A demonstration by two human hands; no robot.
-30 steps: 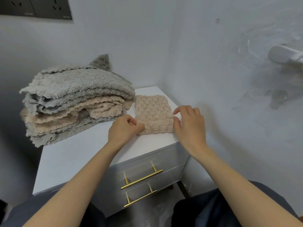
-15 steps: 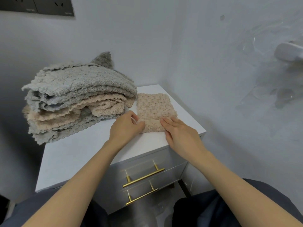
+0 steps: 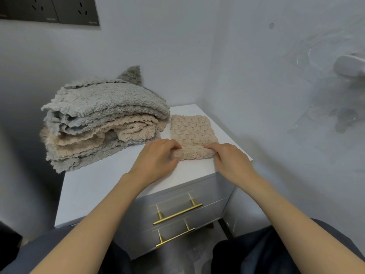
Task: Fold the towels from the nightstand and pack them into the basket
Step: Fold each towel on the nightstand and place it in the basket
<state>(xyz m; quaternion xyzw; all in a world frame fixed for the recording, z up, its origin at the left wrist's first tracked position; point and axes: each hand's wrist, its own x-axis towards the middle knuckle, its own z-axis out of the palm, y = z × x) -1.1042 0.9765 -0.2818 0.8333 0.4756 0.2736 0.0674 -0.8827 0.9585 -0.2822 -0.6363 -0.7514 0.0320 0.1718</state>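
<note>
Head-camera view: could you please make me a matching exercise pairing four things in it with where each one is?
Things:
1. beige towel
2. towel pile
3. upper brass handle
4. wall sockets

Places:
A. high on the wall, upper left of the view
B. on the top drawer front of the nightstand
C. stacked on the left of the nightstand top
D. on the right of the nightstand top, near edge gripped by the left hand and the right hand

Pairs: 1-D, 2-C, 3-B, 4-A.
</note>
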